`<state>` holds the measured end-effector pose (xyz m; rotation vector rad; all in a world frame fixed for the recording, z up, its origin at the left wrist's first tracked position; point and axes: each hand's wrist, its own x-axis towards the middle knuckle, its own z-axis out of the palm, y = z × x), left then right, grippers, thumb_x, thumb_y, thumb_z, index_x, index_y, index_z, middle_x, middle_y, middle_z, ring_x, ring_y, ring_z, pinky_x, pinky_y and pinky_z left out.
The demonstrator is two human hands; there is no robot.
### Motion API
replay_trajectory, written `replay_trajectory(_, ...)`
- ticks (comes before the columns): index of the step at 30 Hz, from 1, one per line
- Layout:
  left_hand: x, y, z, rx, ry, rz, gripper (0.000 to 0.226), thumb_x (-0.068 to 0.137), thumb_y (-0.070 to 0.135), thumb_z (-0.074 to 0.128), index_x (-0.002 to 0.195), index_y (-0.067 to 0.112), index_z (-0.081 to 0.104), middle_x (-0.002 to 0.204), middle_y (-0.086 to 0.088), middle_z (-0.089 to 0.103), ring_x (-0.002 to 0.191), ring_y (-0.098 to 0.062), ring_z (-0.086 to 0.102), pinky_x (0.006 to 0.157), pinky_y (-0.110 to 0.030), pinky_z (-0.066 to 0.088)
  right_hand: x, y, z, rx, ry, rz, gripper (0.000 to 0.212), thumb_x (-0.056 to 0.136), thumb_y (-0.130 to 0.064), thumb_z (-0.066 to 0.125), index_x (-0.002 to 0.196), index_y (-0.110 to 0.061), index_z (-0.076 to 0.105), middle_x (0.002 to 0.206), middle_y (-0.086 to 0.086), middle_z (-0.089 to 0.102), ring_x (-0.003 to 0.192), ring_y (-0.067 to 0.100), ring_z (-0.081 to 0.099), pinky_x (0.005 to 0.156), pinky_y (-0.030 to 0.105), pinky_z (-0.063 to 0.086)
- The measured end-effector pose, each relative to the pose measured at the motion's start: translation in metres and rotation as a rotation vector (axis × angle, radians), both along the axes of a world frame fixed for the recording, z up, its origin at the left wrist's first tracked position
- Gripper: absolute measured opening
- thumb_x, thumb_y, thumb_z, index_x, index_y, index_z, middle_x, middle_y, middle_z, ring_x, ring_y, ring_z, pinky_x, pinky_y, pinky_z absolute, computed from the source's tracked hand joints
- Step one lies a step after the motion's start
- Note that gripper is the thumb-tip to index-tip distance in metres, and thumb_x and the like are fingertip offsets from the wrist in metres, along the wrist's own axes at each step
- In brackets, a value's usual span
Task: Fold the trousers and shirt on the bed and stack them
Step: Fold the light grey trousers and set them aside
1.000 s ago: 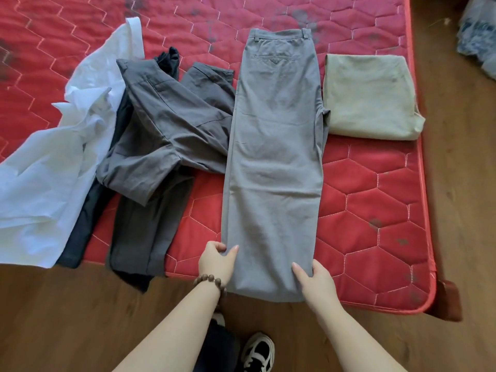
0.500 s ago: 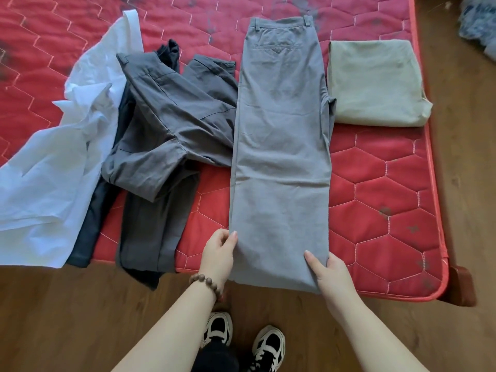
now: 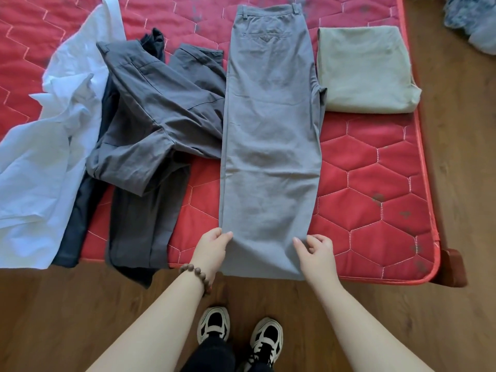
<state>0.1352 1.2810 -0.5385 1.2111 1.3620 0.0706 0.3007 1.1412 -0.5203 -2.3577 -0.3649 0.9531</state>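
Observation:
Light grey trousers [image 3: 271,135] lie lengthwise on the red quilted bed [image 3: 375,200], legs folded one over the other, hems toward me. My left hand [image 3: 212,248] grips the left edge near the hem, thumb on top. My right hand [image 3: 315,251] pinches the right edge near the hem, fingers curled under the cloth. A crumpled white shirt [image 3: 45,162] lies at the left. Dark grey trousers [image 3: 155,122] lie rumpled between shirt and light grey trousers.
A folded beige garment [image 3: 365,71] sits at the bed's right edge. A navy garment [image 3: 77,216] pokes out under the shirt. The wooden floor [image 3: 461,146] runs along the right and front. My shoes [image 3: 241,331] stand close to the bed.
Both hands slid up from the hem corners to the side edges and now curl round the cloth. The view shifted down and nearer.

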Motion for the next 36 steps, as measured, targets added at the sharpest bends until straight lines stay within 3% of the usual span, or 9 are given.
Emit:
replay_trajectory(4, -0.005, 0.001, 0.0, -0.138, -0.111, 0.156, 0.027, 0.095, 0.024, 0.05, 0.091, -0.001, 0.06, 0.091, -0.017, 0.065, 0.087, -0.025, 0.055, 0.077, -0.038, 0.039, 0.002, 0.013, 0.002, 0.074, 0.255, -0.13, 0.013, 0.093, -0.029, 0.059, 0.088, -0.019, 0.065, 0.109, 0.004, 0.067, 0.087, 0.014, 0.063, 0.07, 0.027, 0.046)
replay_trajectory(6, -0.006, 0.003, 0.002, -0.099, -0.095, 0.126, 0.034, 0.093, 0.028, 0.053, 0.09, -0.006, 0.055, 0.082, -0.013, 0.056, 0.08, -0.023, 0.049, 0.072, -0.038, 0.036, 0.002, 0.016, 0.003, 0.092, 0.3, -0.184, 0.021, 0.094, -0.028, 0.057, 0.095, -0.011, 0.067, 0.102, 0.01, 0.071, 0.082, 0.016, 0.064, 0.066, 0.028, 0.048)
replay_trajectory(9, -0.011, 0.005, 0.003, -0.002, -0.07, 0.103, 0.041, 0.088, 0.032, 0.057, 0.088, -0.009, 0.056, 0.079, -0.008, 0.052, 0.075, -0.021, 0.045, 0.07, -0.036, 0.035, 0.004, 0.01, 0.004, 0.114, 0.235, -0.229, 0.045, 0.095, -0.029, 0.057, 0.098, 0.016, 0.058, 0.104, 0.032, 0.063, 0.087, 0.04, 0.065, 0.075, 0.045, 0.052)
replay_trajectory(11, -0.013, 0.002, 0.003, 0.07, -0.027, 0.11, 0.035, 0.089, 0.03, 0.059, 0.082, -0.004, 0.06, 0.073, -0.009, 0.053, 0.071, -0.02, 0.046, 0.066, -0.034, 0.038, 0.003, 0.006, 0.004, 0.129, 0.233, -0.245, 0.044, 0.094, -0.028, 0.058, 0.101, 0.015, 0.058, 0.102, 0.031, 0.064, 0.095, 0.044, 0.062, 0.084, 0.053, 0.052)
replay_trajectory(18, -0.018, -0.01, -0.002, 0.138, 0.061, 0.183, 0.03, 0.091, 0.026, 0.058, 0.08, -0.003, 0.06, 0.069, -0.008, 0.052, 0.067, -0.019, 0.045, 0.06, -0.032, 0.04, -0.007, -0.003, -0.001, 0.179, 0.329, -0.354, 0.014, 0.092, -0.02, 0.063, 0.083, -0.011, 0.07, 0.087, 0.006, 0.073, 0.076, 0.016, 0.068, 0.06, 0.024, 0.053)
replay_trajectory(22, -0.025, -0.005, 0.001, 0.07, 0.031, 0.051, 0.011, 0.087, 0.026, 0.063, 0.093, 0.018, 0.068, 0.091, -0.001, 0.069, 0.086, -0.015, 0.062, 0.077, -0.032, 0.051, 0.0, -0.004, 0.002, 0.179, 0.38, -0.297, 0.018, 0.091, -0.027, 0.063, 0.093, -0.011, 0.071, 0.097, 0.008, 0.074, 0.092, 0.024, 0.068, 0.084, 0.041, 0.055)
replay_trajectory(26, 0.007, 0.037, 0.009, 0.036, -0.115, -0.006, 0.032, 0.088, 0.029, 0.064, 0.118, 0.02, 0.061, 0.115, 0.002, 0.065, 0.107, -0.015, 0.062, 0.095, -0.037, 0.049, 0.028, 0.019, 0.007, 0.294, 0.396, -0.301, 0.02, 0.092, -0.028, 0.062, 0.096, -0.011, 0.071, 0.101, 0.007, 0.073, 0.099, 0.026, 0.068, 0.091, 0.043, 0.053)
replay_trajectory(31, 0.079, 0.095, 0.013, 0.209, -0.106, 0.012, 0.022, 0.088, 0.031, 0.063, 0.088, 0.009, 0.067, 0.084, -0.002, 0.068, 0.082, -0.02, 0.062, 0.073, -0.028, 0.05, 0.068, 0.078, -0.007, 0.38, 0.327, -0.281, 0.031, 0.092, -0.028, 0.061, 0.099, 0.002, 0.065, 0.099, 0.007, 0.071, 0.089, 0.02, 0.066, 0.083, 0.038, 0.053)
replay_trajectory(36, 0.088, 0.119, 0.003, 0.428, -0.034, 0.112, 0.022, 0.085, 0.024, 0.065, 0.077, 0.004, 0.065, 0.079, -0.014, 0.068, 0.076, -0.025, 0.063, 0.077, -0.037, 0.052, 0.092, 0.104, -0.024, 0.291, 0.091, -0.347, 0.041, 0.089, -0.026, 0.062, 0.092, 0.014, 0.059, 0.092, 0.025, 0.069, 0.081, 0.031, 0.064, 0.082, 0.047, 0.053)
